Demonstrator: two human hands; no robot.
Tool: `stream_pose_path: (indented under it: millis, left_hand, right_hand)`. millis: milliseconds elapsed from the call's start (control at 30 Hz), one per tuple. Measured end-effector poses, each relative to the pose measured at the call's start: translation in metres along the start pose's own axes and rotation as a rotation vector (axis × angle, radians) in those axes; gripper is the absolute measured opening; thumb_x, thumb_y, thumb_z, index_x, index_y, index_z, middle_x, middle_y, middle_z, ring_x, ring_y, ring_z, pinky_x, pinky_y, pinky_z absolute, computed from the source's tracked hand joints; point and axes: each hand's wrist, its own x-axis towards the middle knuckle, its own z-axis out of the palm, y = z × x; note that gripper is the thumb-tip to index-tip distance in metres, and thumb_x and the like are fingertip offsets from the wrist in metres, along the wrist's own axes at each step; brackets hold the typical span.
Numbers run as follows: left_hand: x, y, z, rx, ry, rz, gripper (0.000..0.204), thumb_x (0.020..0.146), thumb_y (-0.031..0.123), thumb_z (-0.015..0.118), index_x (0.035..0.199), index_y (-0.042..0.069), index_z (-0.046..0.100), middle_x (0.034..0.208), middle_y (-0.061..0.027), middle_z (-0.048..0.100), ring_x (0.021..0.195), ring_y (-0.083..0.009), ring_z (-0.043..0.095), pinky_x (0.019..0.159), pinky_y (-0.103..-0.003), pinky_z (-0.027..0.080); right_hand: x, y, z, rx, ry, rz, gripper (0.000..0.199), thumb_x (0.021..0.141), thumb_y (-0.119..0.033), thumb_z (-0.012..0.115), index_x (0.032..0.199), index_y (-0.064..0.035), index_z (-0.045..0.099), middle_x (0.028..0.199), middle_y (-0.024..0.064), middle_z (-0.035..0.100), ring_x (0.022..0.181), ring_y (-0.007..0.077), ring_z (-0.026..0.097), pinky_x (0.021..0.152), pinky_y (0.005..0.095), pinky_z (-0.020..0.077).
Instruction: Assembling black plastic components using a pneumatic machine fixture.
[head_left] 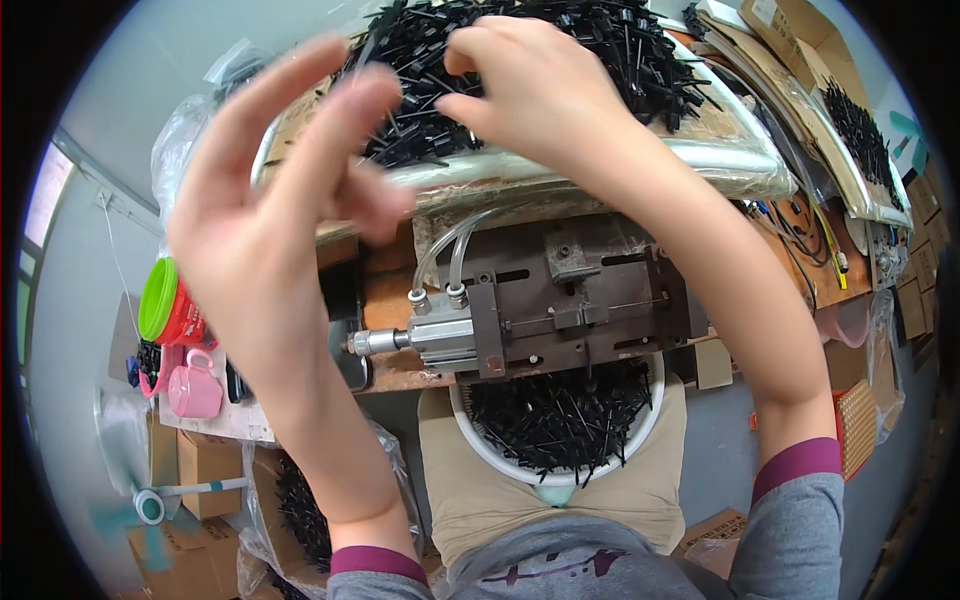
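Observation:
A large heap of thin black plastic parts [640,60] lies on a tray with a plastic-wrapped rim [720,165] at the back of the bench. My right hand [535,85] is over the heap, thumb and forefinger apart, with no part visible between them. To its left, my left hand [270,190] is raised, blurred by motion, with its fingers spread and nothing visible in them. Below both hands sits a dark metal fixture [620,285] with a silver air cylinder [440,340] at its left. More black parts fill a round white basket [465,425] between my legs.
Clear air hoses [455,250] rise from the cylinder. A green and red tub [172,310] and a pink mug [195,388] stand at the left. A small fan [150,507] is at lower left, an orange crate [855,425] at right. Cardboard boxes [205,470] stand around.

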Motion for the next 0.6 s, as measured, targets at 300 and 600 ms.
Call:
stream_pose_path:
  millis: [300,600]
  left_hand:
    - [-0.074,-0.006,0.008,0.017,-0.202,-0.07,0.032,0.071,-0.017,0.074,0.102,-0.007,0.072,0.116,-0.0151,0.063,0.078,-0.0158,0.069,0.066,-0.022,0.059]
    - [-0.136,-0.018,0.022,0.3,-0.604,-0.034,0.03,0.076,0.006,0.082,0.105,0.002,0.073,0.128,-0.0153,0.068,0.101,-0.0277,0.072,0.08,-0.033,0.06]
  right_hand:
    - [0.06,0.001,0.033,-0.184,-0.693,0.448,0.037,0.073,-0.019,0.083,0.105,-0.0033,0.074,0.106,0.0158,0.074,0.1,0.0295,0.073,0.082,0.0405,0.0605]
    - [0.074,0.031,-0.023,-0.285,-1.0,0.135,0.027,0.068,-0.014,0.079,0.09,0.0001,0.077,0.093,0.0215,0.074,0.093,0.0344,0.071,0.079,0.0438,0.0582]
